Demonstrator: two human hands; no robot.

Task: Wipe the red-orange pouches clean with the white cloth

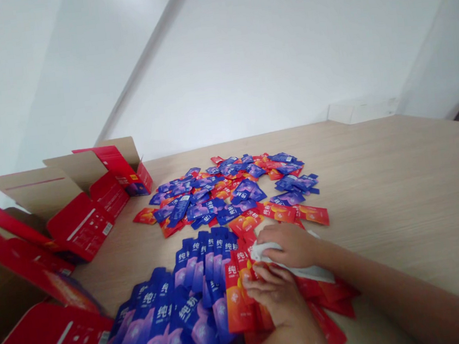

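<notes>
My left hand (273, 293) lies over a row of overlapping red-orange sachets (239, 302), its fingers stretched out on them. Just beyond it, my right hand (288, 245) has its fingers closed round a crumpled white cloth or tissue (312, 273), which trails under my wrist across the red sachets. To the left, overlapping purple-blue sachets (163, 321) lie in rows, touching the red-orange ones. More red sachets (330, 331) stick out from beneath my right forearm.
A loose mixed pile of blue and red sachets (223, 189) spreads farther back on the wooden table (399, 187). Several open red cardboard boxes (81, 226) stand along the left, flaps up. A white box (360, 110) sits by the wall at the back right.
</notes>
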